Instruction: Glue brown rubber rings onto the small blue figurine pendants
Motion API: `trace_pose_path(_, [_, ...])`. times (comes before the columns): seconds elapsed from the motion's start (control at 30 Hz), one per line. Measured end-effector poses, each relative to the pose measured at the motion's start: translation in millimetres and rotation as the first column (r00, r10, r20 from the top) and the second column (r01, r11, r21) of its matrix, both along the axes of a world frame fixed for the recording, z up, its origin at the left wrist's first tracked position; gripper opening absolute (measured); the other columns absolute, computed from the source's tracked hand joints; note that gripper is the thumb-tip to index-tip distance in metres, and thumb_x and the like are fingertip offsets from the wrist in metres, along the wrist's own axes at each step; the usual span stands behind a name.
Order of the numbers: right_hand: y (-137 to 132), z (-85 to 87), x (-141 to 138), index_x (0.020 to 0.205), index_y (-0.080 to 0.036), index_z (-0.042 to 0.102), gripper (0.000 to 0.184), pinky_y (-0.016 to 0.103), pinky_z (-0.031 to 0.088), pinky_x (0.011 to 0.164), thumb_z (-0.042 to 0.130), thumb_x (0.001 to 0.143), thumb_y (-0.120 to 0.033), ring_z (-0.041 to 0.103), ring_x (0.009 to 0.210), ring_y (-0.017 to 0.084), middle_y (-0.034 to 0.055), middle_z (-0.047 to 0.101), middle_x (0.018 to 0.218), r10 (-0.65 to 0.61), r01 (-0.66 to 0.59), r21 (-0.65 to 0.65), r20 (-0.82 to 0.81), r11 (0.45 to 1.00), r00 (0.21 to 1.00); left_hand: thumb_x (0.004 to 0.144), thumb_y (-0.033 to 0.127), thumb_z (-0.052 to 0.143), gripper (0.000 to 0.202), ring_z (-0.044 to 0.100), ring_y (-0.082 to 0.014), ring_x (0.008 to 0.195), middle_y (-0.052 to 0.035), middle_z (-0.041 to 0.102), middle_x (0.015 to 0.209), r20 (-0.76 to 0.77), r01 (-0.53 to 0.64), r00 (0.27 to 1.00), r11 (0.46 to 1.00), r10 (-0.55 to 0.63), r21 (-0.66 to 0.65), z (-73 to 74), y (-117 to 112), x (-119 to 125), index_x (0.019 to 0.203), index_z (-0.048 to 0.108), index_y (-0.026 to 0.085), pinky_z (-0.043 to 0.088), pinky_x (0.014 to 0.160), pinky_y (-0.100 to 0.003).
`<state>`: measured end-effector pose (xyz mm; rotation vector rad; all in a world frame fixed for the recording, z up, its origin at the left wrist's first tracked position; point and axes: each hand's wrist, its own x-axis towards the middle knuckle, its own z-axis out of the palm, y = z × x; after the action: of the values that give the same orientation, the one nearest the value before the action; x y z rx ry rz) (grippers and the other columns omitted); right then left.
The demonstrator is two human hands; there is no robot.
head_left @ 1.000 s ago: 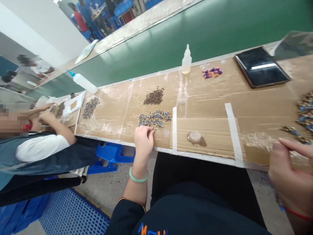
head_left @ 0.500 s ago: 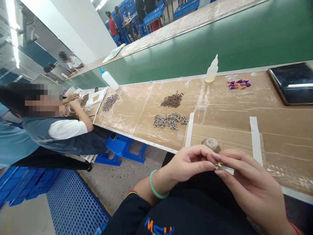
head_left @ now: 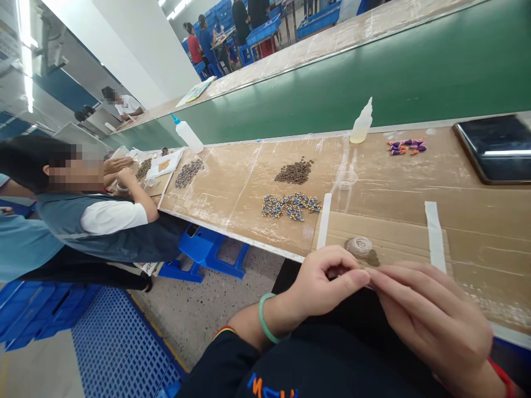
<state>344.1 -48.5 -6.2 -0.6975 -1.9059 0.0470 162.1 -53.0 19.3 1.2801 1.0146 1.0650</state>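
My left hand (head_left: 329, 282), with a pale green bangle on its wrist, is closed in a pinch, thumb against the fingers. My right hand (head_left: 431, 315) meets it, its fingertips pressed together at the left thumb tip. Whatever lies between them is hidden behind the fingers. Just beyond the hands, a small round clear dish (head_left: 359, 246) sits on a cardboard sheet (head_left: 385, 235) that has white tape strips on it. Farther left lie a pile of small blue and gold pieces (head_left: 290, 206) and a heap of small brown discs (head_left: 295, 171).
A squeeze bottle (head_left: 362, 122), purple and orange pieces (head_left: 406, 146) and a dark phone-like device (head_left: 493, 148) stand along the bench's far side. Left are a blue-tipped bottle (head_left: 188, 135), a seated co-worker (head_left: 95, 215) and a blue stool (head_left: 211, 251). A green belt (head_left: 415, 72) runs behind.
My right hand has turned so its back faces up more. The small gold piece and pale strip visible between the fingertips before are now covered.
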Motion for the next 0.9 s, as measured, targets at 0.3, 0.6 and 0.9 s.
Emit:
trace_pose_path(0.3, [1, 14.5, -12, 0.112, -0.026, 0.077, 0.022, 0.030, 0.060, 0.067, 0.073, 0.098, -0.010, 0.071, 0.074, 0.018, 0.0036, 0.075, 0.090, 0.107, -0.149, -0.214, -0.198, 0.965, 0.974, 0.089, 0.073, 0.076, 0.058, 0.060, -0.0175, 0.079, -0.0051, 0.065, 0.080, 0.064, 0.007, 0.998, 1.000, -0.007, -0.003, -1.1, 3, -7, 0.074, 0.064, 0.017, 0.052, 0.078, -0.032])
trace_pose_path(0.6, [4, 18.4, -17, 0.115, -0.023, 0.075, 0.018, 0.029, 0.062, 0.076, 0.072, 0.101, -0.014, 0.072, 0.083, 0.016, 0.0047, 0.075, 0.093, 0.062, -0.169, -0.271, -0.362, 0.947, 0.930, 0.099, 0.058, 0.073, 0.046, 0.065, -0.0158, 0.073, -0.0060, 0.072, 0.079, -0.002, -0.059, 0.998, 0.979, 0.060, 0.193, 6.8, 5, -4, 0.075, 0.070, 0.018, 0.052, 0.065, -0.026])
trace_pose_path(0.9, [11, 17.1, -15, 0.111, -0.023, 0.073, 0.021, 0.029, 0.060, 0.074, 0.069, 0.099, -0.006, 0.071, 0.076, 0.016, 0.0014, 0.074, 0.084, 0.091, -0.188, -0.242, -0.363, 0.952, 0.927, 0.100, 0.049, 0.074, 0.037, 0.057, -0.0129, 0.067, -0.0044, 0.068, 0.079, 0.008, -0.037, 0.999, 0.969, 0.036, 0.243, 4.3, 11, -3, 0.079, 0.072, 0.018, 0.046, 0.061, -0.025])
